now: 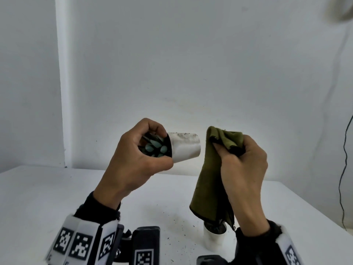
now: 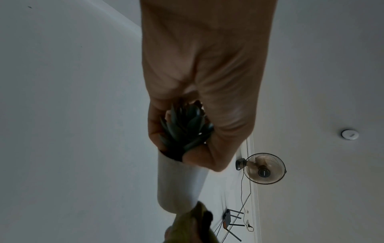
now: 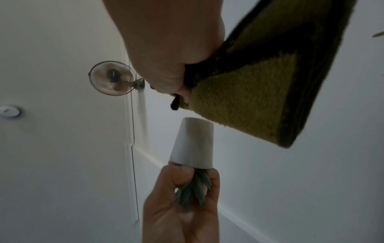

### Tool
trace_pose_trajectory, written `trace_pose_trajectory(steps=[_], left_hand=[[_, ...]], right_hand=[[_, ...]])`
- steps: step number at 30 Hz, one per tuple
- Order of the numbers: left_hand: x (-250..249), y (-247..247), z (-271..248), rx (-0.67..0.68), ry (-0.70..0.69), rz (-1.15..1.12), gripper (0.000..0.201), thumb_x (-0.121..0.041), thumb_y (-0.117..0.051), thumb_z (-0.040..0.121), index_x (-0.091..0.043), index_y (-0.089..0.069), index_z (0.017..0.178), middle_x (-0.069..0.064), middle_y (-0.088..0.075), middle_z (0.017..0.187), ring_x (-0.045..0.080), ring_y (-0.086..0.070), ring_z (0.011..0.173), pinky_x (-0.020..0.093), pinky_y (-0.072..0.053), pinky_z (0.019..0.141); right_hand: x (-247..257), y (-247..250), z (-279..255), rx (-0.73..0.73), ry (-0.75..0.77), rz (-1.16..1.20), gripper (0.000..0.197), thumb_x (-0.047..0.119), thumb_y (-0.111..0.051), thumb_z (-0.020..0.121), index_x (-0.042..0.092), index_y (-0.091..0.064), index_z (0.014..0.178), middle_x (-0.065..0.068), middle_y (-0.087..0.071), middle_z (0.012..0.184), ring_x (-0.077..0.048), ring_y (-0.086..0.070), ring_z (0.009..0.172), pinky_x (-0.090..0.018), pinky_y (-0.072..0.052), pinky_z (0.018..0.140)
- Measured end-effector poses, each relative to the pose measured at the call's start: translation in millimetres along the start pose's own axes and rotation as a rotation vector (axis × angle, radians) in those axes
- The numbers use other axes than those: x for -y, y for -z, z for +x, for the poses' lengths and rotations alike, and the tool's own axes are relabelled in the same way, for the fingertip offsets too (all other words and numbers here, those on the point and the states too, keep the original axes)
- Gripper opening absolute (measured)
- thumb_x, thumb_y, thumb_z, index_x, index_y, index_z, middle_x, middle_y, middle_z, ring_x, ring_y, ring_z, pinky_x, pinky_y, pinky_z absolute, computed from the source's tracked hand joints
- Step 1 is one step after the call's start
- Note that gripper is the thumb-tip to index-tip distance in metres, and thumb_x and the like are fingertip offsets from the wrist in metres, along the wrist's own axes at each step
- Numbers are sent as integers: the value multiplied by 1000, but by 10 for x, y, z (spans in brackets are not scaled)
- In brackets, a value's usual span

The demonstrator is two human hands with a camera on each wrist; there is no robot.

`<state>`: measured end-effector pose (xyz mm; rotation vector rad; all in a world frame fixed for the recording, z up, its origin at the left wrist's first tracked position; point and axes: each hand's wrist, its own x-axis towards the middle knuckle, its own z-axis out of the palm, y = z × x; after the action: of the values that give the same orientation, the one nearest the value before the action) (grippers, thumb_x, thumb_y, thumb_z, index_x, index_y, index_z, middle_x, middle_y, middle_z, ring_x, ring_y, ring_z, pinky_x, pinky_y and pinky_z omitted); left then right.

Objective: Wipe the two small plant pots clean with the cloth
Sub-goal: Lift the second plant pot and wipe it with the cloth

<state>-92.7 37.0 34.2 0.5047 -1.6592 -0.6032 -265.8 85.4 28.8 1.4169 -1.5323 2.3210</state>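
- the left hand (image 1: 133, 157) gripped the rim of a small white pot (image 1: 184, 147) at mid-frame, tipped sideways with its base toward the right; the fingers curled round the succulent (image 1: 155, 148) at its mouth.
- the right hand (image 1: 242, 165) clutched the bunched olive cloth (image 1: 212, 180) just beside the pot's base — whether they touched was unclear.
- dark specks still marked the pot's upper side, so it looked only partly cleaned.
- the second pot (image 1: 214, 239) stood on the desk (image 1: 47, 188) at lower right, partly behind the hanging cloth, with soil crumbs (image 1: 175, 222) scattered nearby — it probably remained to be wiped.
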Motion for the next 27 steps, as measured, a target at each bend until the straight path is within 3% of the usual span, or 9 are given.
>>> trace_pose_trajectory(steps=[2, 4, 11, 16, 21, 23, 25, 27], left_hand=[[15, 26, 6, -15, 20, 12, 45, -11, -69, 47, -25, -59, 88, -15, -61, 78, 3, -57, 64, 16, -46, 54], [23, 24, 7, -21, 33, 39, 46, -18, -70, 44, -27, -61, 89, -15, -63, 79, 3, -60, 66, 16, -48, 56], [33, -171, -31, -51, -35, 268, 41, -27, -69, 46, -25, -59, 85, -11, -61, 82, 6, -59, 69, 9, -44, 56], [26, -253, -57, -42, -54, 311, 44, -23, -79, 49, -22, -57, 87, -10, -60, 86, 7, -59, 78, 10, -46, 59], [22, -321, -83, -39, -45, 322, 45, -29, -71, 45, -24, -53, 86, -10, -58, 86, 9, -58, 81, 16, -50, 60], [20, -315, -82, -32, -34, 323, 46, -25, -78, 47, -23, -53, 86, -10, -58, 86, 9, -58, 80, 18, -51, 61], [15, -305, -81, -15, -25, 332, 46, -15, -83, 51, -22, -54, 86, -9, -59, 87, 9, -58, 80, 20, -52, 62], [16, -285, -74, 4, -12, 314, 45, -11, -83, 52, -21, -55, 86, -9, -60, 86, 7, -59, 79, 17, -51, 61]], right_hand=[[1, 22, 22, -8, -73, 68, 6, 15, -73, 81, 18, -67, 78, 2, -67, 75, -17, -63, 75, -34, -53, 70], [21, 32, 25, -13, -89, 78, 8, 17, -74, 80, 18, -68, 76, 0, -67, 74, -23, -64, 76, -39, -55, 72], [-8, -46, -50, 6, 80, -111, 13, 13, -69, 84, 10, -66, 71, 3, -61, 62, -15, -53, 65, -15, -39, 53], [-29, -76, -70, 2, 165, -182, 17, -1, -61, 81, 10, -60, 68, 3, -51, 58, -11, -44, 54, -10, -36, 54], [1, -95, -109, -12, 257, -223, 25, -12, -57, 73, 12, -63, 70, 3, -52, 63, -3, -49, 58, -1, -34, 57], [9, -116, -129, 4, 279, -187, 26, -10, -57, 74, 15, -61, 69, 5, -51, 64, 5, -51, 65, -1, -34, 57], [20, -132, -153, 16, 317, -164, 17, -4, -58, 74, 11, -67, 71, 0, -55, 65, 1, -51, 69, -4, -35, 56], [34, -107, -132, 66, 259, -123, 17, -4, -61, 75, 11, -69, 73, -2, -62, 67, -8, -54, 69, -8, -38, 56]])
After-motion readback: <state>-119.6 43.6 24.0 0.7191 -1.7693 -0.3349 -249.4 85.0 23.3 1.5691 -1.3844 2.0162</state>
